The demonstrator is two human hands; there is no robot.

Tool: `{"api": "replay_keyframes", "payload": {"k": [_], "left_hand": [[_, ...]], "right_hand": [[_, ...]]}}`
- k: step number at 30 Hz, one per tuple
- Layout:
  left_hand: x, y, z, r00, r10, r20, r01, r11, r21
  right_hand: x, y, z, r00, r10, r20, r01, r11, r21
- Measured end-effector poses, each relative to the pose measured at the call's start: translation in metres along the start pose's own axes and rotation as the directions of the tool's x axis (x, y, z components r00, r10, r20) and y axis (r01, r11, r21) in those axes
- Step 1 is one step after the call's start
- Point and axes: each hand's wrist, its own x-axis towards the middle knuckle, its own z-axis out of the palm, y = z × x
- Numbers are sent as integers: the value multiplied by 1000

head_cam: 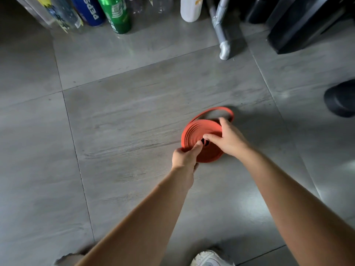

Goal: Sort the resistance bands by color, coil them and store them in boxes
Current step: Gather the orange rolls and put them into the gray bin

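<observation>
Logged: orange band [194, 131] sat as a coil over the floor [115, 116], with one loose loop on its far side. My left hand [185, 157] pinched the coil's near rim, thumb on top. My right hand [228, 140] curled over the coil, a fingertip by its centre hole. Bottles [115, 14] stood along the far edge, and I could not tell what was in them. A black box [307, 25] was at far right, its inside hidden.

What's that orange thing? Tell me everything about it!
It is an orange-red resistance band, a flat, rubbery-looking strip wound into a spiral with a hole in the middle. One loose loop sticks out at the far side. The left hand pinches its near edge, and the right hand grips its right side.
</observation>
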Motion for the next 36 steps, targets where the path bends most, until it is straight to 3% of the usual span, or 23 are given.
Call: {"api": "replay_keyframes", "payload": {"k": [3,7,11,14,16,18,20,22,24,26,28,30,33,36], "left_hand": [[1,10,10,993,112,-39,-102,973,206],[6,19,18,979,196,-49,-170,931,324],[8,20,4,961,274,24,-263,890,371],[0,24,-16,925,364,109,-370,798,476],[-5,33,-33,874,455,170,-459,658,598],[-8,45,-54,835,498,234,-505,523,687],[-13,58,-74,798,502,333,-551,384,741],[-19,68,-94,740,497,453,-597,177,783],[-26,75,-109,660,491,568,-640,-29,768],[-32,80,-119,586,497,640,-684,-121,720],[-34,81,-125,521,541,660,-722,-133,679],[-35,82,-133,504,616,605,-740,-53,670],[-34,79,-145,584,690,428,-721,199,664],[-28,74,-149,661,683,311,-704,422,571]], "right_hand": [[-3,7,0,995,101,0,-98,975,200],[-7,11,-2,990,143,12,-132,870,475],[-16,12,6,993,116,27,-111,816,567],[-31,9,16,995,91,50,-103,801,590],[-38,5,20,997,27,65,-57,851,522],[-42,-1,25,999,-47,-14,49,934,353],[-45,-8,28,971,-81,-224,117,981,156],[-50,-21,26,891,-155,-426,154,987,-36],[-53,-43,19,878,-309,-364,260,949,-178],[-49,-69,17,891,-446,-85,408,869,-280],[-41,-86,20,879,-469,83,475,848,-235],[-35,-93,20,920,-381,88,386,921,-50],[-26,-88,25,961,-259,95,237,952,196],[-23,-85,46,976,-189,112,110,862,494]]}}
